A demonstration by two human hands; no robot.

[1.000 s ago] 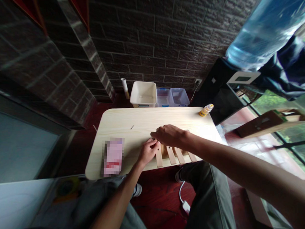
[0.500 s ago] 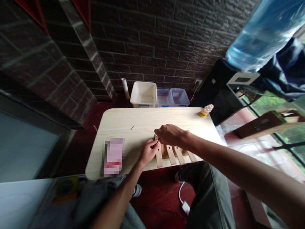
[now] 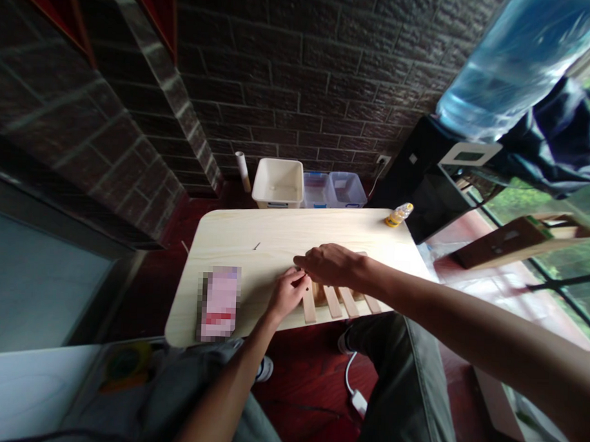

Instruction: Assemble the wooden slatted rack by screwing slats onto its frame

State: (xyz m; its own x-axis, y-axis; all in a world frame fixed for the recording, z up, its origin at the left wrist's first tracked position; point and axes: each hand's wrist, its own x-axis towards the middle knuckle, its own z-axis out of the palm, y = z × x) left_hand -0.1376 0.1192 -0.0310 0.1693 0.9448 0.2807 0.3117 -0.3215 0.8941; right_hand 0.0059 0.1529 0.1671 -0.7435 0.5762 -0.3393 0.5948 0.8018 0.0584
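A slatted wooden piece (image 3: 333, 302) with several pale slats lies near the front edge of the light wooden table (image 3: 227, 228). Dark holes show in some slats. My left hand (image 3: 286, 294) is at its left end, thumb and fingers pinched together against the leftmost slat. Just above it, my right hand (image 3: 330, 262) is closed, its fingers curled beside the left fingertips. Whatever either hand grips is hidden by the fingers. Part of the wooden piece is covered by my right hand and forearm. A small dark thin thing, perhaps a screw (image 3: 256, 246), lies farther left on the table.
A pink blurred-out object (image 3: 219, 303) lies at the table's left. A small yellow-labelled bottle (image 3: 399, 215) stands at the far right corner. Behind the table are a cream bin (image 3: 277, 182) and clear plastic boxes (image 3: 347, 189). A water dispenser (image 3: 422, 174) stands at the right.
My right hand has turned and shifted slightly left, with a finger now reaching farther over the left hand. The left hand stays almost still at the leftmost slat.
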